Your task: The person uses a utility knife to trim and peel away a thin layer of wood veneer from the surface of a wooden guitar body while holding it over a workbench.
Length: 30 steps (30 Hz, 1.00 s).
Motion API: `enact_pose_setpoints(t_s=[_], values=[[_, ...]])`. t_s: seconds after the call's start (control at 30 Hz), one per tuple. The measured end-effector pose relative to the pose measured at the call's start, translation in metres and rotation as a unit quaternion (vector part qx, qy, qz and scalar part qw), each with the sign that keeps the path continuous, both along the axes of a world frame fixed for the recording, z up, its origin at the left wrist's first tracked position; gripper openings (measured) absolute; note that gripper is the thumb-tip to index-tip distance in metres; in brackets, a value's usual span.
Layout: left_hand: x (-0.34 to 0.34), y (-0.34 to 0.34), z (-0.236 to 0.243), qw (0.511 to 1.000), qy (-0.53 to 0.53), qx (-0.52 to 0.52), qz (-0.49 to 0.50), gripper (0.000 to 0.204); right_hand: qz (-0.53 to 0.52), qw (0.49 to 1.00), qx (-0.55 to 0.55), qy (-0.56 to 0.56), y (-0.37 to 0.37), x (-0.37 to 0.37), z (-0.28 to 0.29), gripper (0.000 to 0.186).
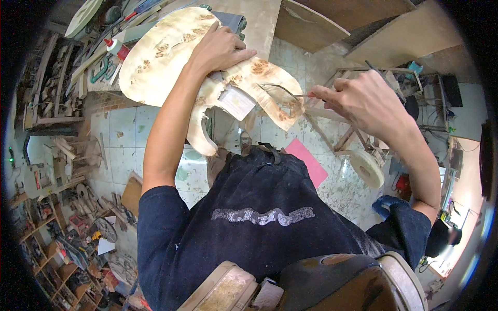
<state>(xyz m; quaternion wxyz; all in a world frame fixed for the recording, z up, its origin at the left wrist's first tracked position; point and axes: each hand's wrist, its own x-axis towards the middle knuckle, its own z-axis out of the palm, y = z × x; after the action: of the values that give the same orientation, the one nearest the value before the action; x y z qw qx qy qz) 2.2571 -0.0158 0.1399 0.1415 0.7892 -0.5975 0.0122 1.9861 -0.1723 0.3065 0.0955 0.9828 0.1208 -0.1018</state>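
A pale electric guitar body (171,57) with brown burl figure lies across the end of the bench, its two horns pointing toward me. Between the horns is a squared neck area (237,102) with ragged edges. On top of the body rests my left hand (223,49), fingers laid over the wood rather than wrapped around it. My right hand (363,101) is closed around a slim, dark, curved metal tool (280,88). The tool's thin end reaches over the right horn; whether it touches the wood I cannot tell. Its exact kind is unclear.
A glue bottle (117,48) with a red cap and a green clamp (101,70) lie on the bench at left. Sheet boards (311,18) lean at the back right. A pink sheet (307,161) is on the tiled floor. Cluttered wooden shelving (57,259) stands lower left.
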Motion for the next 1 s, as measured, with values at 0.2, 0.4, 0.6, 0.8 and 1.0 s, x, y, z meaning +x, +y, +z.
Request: enact_pose_setpoints(t_s=[0.2, 0.4, 0.6, 0.8, 1.0], values=[[0.001, 0.0, -0.005, 0.999, 0.032, -0.03, 0.003, 0.054, 0.044, 0.999, 0.017, 0.025, -0.006, 0.014, 0.0, 0.029], [0.002, 0.0, -0.006, 0.999, 0.024, -0.025, 0.001, 0.052, 0.039, 0.998, 0.02, 0.038, -0.017, 0.016, -0.002, 0.032], [0.001, 0.0, -0.003, 1.0, 0.027, -0.017, 0.0, 0.05, 0.069, 0.994, 0.048, 0.062, -0.032, 0.023, -0.005, 0.036], [0.001, -0.001, -0.006, 0.999, 0.026, -0.018, -0.004, 0.047, 0.027, 0.989, 0.058, 0.135, -0.031, 0.046, 0.002, 0.033], [0.003, 0.0, -0.008, 0.999, 0.01, -0.042, -0.007, 0.047, 0.072, 0.991, 0.06, 0.095, -0.043, 0.036, -0.007, 0.033]])
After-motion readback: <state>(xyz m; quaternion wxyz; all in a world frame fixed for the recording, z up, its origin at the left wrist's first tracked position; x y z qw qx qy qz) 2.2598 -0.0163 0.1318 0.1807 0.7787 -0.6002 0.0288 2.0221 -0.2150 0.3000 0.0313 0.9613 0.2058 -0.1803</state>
